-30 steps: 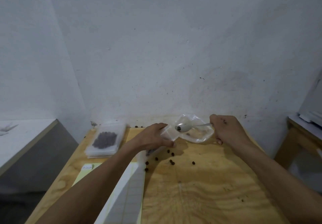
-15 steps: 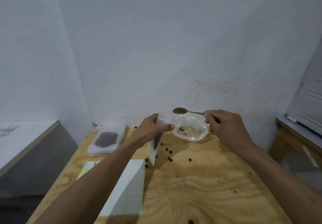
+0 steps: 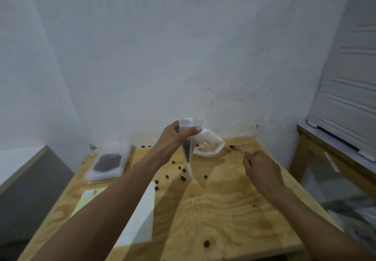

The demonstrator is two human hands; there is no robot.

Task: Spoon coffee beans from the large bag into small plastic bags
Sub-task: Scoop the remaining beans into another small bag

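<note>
Left hand [image 3: 175,136] raised above the tabletop [image 3: 223,210], thumb and fingers [image 3: 194,129] pinching the small plastic bag [image 3: 187,149] just under its top edge. Bag hangs upright, edge-on to the camera, a dark mass of coffee beans visible in its middle; lower tip near the wood, contact cannot be told.

Right hand [image 3: 262,169] low over the tabletop at 3 o'clock from the small bag, well apart from it. Fingers curled around the handle of a spoon [image 3: 237,149]; spoon blurred, bowl pointing toward 10 o'clock, close to the wood. Whether the bowl holds beans cannot be told.

Large bag [image 3: 209,146], clear plastic, lies crumpled and open against the back wall, directly behind the small bag, at about 11 o'clock from the right hand. A few beans show inside.

Loose beans [image 3: 183,177] scattered on the wood beneath and around the hanging bag; one lone bean [image 3: 207,243] near the front edge.

At 9 o'clock from the left hand: a stack of filled bags [image 3: 107,163], flat, dark beans showing through the top one. Nearer the front, under the left forearm, a white sheet [image 3: 140,222] and a pale yellow sheet [image 3: 89,197].
</note>
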